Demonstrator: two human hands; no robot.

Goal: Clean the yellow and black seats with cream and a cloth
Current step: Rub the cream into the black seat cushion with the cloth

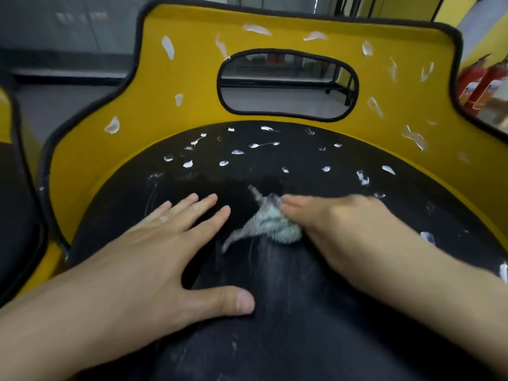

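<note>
The yellow seat [170,111] has a black border and a black-edged oval opening [287,83] in its back. Below this opening lies the round black cushion [302,312] of the same seat, and both hands are on it.

The left hand [165,251] is below the opening and to its left. It lies flat on the cushion, palm down, with the fingers straight and spread and the thumb stretched out to the side. It holds nothing.

The right hand [338,224] is below the opening, a little to its right. It holds a pale grey-blue cloth [270,221] bunched under the ends of its fingers and against the cushion. One loose corner of the cloth sticks up toward the opening and another trails down toward the left hand. This hand and the cloth are blurred, so I cannot tell how each finger lies.

White dabs of cream [167,47] sit on the yellow back all around the opening: above it, on both sides and below. Smaller dabs [237,152] are scattered on the cushion between the opening and the hands. Around the cloth the cushion has thin whitish streaks.

Far left of the opening is the edge of a second yellow and black seat [16,204]. To the right of it, behind the seat back, stand red fire extinguishers [481,83].
</note>
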